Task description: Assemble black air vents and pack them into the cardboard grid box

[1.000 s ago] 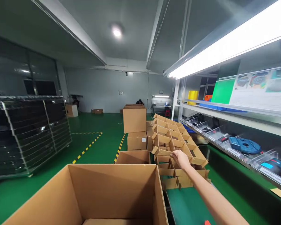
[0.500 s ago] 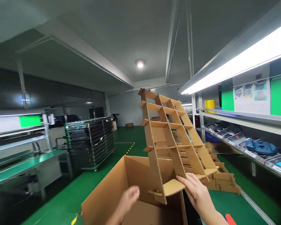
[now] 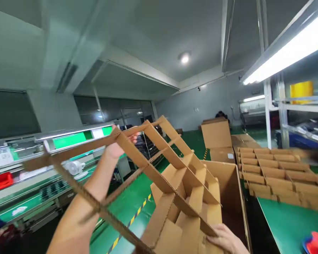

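In the head view, the left hand [image 3: 117, 146] was raised, its fingers bent closed around the upper edge strip of a cardboard divider grid [image 3: 159, 178]. The right hand [image 3: 226, 238] was low, its fingers closed on the grid's lower end; how tightly they pressed could not be told. The grid hung tilted between both hands, in front of an open cardboard box [image 3: 225, 174]. More divider grids [image 3: 278, 173] lay to the right, on a green work surface [image 3: 283, 220].

Place: factory workshop | green workbench [image 3: 283, 218] | striped floor tape [image 3: 132, 220] | tube light [image 3: 291, 53] | stacked cartons [image 3: 216, 134]
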Available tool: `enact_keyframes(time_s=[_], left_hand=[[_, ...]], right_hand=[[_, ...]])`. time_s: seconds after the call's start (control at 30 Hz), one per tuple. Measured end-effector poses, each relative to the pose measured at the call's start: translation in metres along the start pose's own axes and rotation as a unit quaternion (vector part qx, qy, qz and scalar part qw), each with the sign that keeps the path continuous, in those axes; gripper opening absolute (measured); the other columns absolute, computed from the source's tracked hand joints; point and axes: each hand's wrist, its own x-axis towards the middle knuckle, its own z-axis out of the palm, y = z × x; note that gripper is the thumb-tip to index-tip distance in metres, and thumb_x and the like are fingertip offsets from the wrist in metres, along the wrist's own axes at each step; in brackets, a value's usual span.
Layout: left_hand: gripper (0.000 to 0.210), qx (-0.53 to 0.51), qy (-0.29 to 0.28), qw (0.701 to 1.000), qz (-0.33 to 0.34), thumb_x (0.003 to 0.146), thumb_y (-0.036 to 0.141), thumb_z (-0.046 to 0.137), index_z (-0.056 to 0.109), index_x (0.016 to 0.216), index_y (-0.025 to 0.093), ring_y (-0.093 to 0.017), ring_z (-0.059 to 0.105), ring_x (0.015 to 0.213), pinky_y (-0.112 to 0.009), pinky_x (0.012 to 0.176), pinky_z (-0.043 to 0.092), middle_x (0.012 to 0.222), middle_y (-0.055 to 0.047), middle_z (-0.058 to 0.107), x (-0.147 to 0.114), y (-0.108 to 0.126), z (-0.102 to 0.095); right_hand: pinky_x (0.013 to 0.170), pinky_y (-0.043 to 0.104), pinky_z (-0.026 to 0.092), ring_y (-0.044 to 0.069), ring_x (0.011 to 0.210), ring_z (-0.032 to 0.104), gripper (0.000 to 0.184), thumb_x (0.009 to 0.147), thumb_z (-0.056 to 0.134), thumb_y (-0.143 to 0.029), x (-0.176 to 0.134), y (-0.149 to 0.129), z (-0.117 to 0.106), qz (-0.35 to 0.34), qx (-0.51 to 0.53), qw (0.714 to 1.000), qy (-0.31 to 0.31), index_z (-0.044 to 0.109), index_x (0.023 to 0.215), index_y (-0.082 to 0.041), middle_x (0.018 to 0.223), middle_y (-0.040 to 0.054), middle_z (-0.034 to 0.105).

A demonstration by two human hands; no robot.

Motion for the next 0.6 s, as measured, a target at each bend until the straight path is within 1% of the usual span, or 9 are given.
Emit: enact_keyframes(time_s=[0.03, 0.1, 0.17, 0.23, 0.3, 0.37, 0.4, 0.5, 0.6], left_hand=[[0.078, 0.044, 0.007, 0.999, 0.004, 0.097, 0.060, 0.013, 0.063, 0.119, 0.004, -0.023, 0.071, 0.087, -0.040, 0.094, 0.057, 0.102, -0.016, 0.075, -0.012, 0.001, -0.005], [0.078, 0.128, -0.004, 0.992, 0.020, 0.096, 0.062, 0.012, 0.062, 0.124, 0.010, -0.031, 0.059, 0.124, -0.054, 0.121, 0.029, 0.114, -0.012, 0.074, -0.025, 0.000, -0.009], [0.074, 0.182, -0.013, 0.983, 0.004, 0.096, 0.057, 0.008, 0.060, 0.129, 0.015, -0.034, 0.033, 0.147, -0.059, 0.122, -0.001, 0.120, -0.009, 0.071, -0.024, -0.004, -0.007], [0.069, 0.210, -0.009, 0.977, -0.035, 0.096, 0.053, 0.010, 0.058, 0.132, 0.018, -0.034, 0.025, 0.150, -0.060, 0.120, -0.008, 0.121, -0.008, 0.070, -0.012, -0.016, 0.000], [0.065, 0.217, -0.007, 0.973, -0.073, 0.095, 0.051, 0.016, 0.057, 0.133, 0.019, -0.034, 0.044, 0.140, -0.061, 0.121, 0.006, 0.119, -0.010, 0.071, 0.010, -0.036, 0.006], [0.061, 0.206, -0.016, 0.970, -0.127, 0.095, 0.048, 0.021, 0.055, 0.135, 0.017, -0.030, 0.067, 0.110, -0.056, 0.111, 0.042, 0.111, -0.013, 0.071, 0.042, -0.065, 0.008], [0.059, 0.194, -0.020, 0.968, -0.158, 0.096, 0.045, 0.023, 0.053, 0.136, 0.016, -0.025, 0.071, 0.092, -0.047, 0.094, 0.058, 0.105, -0.014, 0.071, 0.061, -0.081, 0.008], [0.052, 0.154, -0.033, 0.958, -0.238, 0.100, 0.039, 0.025, 0.045, 0.141, 0.013, -0.014, 0.066, 0.067, -0.024, 0.054, 0.059, 0.094, -0.012, 0.069, 0.126, -0.133, 0.003], [0.045, 0.138, -0.058, 0.947, -0.285, 0.099, 0.038, 0.038, 0.043, 0.137, 0.013, -0.015, 0.066, 0.067, -0.026, 0.054, 0.058, 0.091, -0.011, 0.067, 0.187, -0.188, -0.001]], right_hand=[[0.097, 0.040, 0.057, 0.024, 0.115, 0.064, 0.037, 0.095, 0.048, -0.029, -0.002, 0.001, 0.003, 0.021, 0.016, 1.000, -0.006, 0.068, 0.124, -0.038, 0.120, 0.0047, 0.070], [0.107, 0.043, 0.050, 0.022, 0.125, 0.057, 0.042, 0.097, 0.040, -0.019, -0.003, 0.009, 0.008, 0.070, 0.037, 0.997, -0.023, 0.068, 0.125, -0.032, 0.127, 0.0067, 0.067], [0.112, 0.044, 0.045, 0.021, 0.131, 0.051, 0.044, 0.096, 0.038, -0.014, -0.003, 0.028, 0.013, 0.112, 0.041, 0.992, -0.049, 0.070, 0.123, -0.028, 0.132, 0.0082, 0.064], [0.114, 0.046, 0.041, 0.022, 0.135, 0.047, 0.047, 0.094, 0.036, -0.011, -0.003, 0.053, 0.023, 0.150, 0.040, 0.986, -0.065, 0.072, 0.120, -0.026, 0.135, 0.0081, 0.062], [0.116, 0.048, 0.039, 0.021, 0.136, 0.046, 0.047, 0.092, 0.036, -0.010, -0.005, 0.079, 0.038, 0.196, 0.046, 0.977, -0.070, 0.073, 0.118, -0.026, 0.136, 0.0070, 0.062], [0.117, 0.049, 0.037, 0.022, 0.135, 0.047, 0.043, 0.091, 0.039, -0.014, -0.009, 0.102, 0.057, 0.274, 0.074, 0.958, -0.047, 0.075, 0.112, -0.025, 0.134, 0.0064, 0.063], [0.118, 0.050, 0.035, 0.023, 0.135, 0.048, 0.040, 0.091, 0.042, -0.017, -0.011, 0.112, 0.066, 0.320, 0.090, 0.943, -0.026, 0.077, 0.109, -0.024, 0.133, 0.0066, 0.064], [0.119, 0.049, 0.032, 0.025, 0.136, 0.047, 0.029, 0.086, 0.052, -0.026, -0.018, 0.138, 0.089, 0.433, 0.124, 0.892, 0.031, 0.079, 0.097, -0.023, 0.134, 0.0068, 0.063], [0.115, 0.045, 0.038, 0.025, 0.132, 0.052, 0.029, 0.079, 0.055, -0.027, -0.026, 0.157, 0.104, 0.521, 0.128, 0.841, 0.066, 0.078, 0.095, -0.023, 0.138, 0.0068, 0.061]])
